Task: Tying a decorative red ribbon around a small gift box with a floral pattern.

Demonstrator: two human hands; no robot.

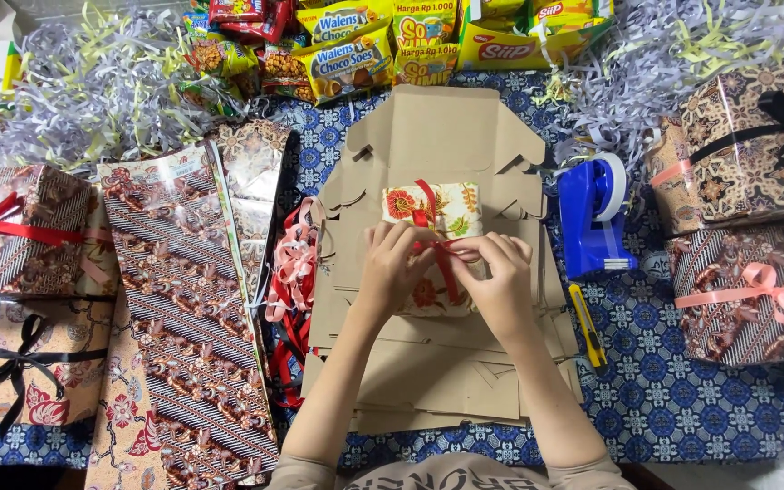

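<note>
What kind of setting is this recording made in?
Probably a home or small-shop gift-wrapping spot. Both hands work a red ribbon on a small wrapped box, with finished wrapped parcels, a blue tape dispenser and shredded paper filler around.

A home gift-wrapping workspace — a blue patterned cloth [682,399] spread flat, stacked with brown flat cardboard box blanks [437,136]. Around them lie batik-print wrapped parcels tied with ribbon [746,299], heaps of pale shredded paper [93,91], snack packets [347,59] and a blue tape dispenser [592,218].
</note>
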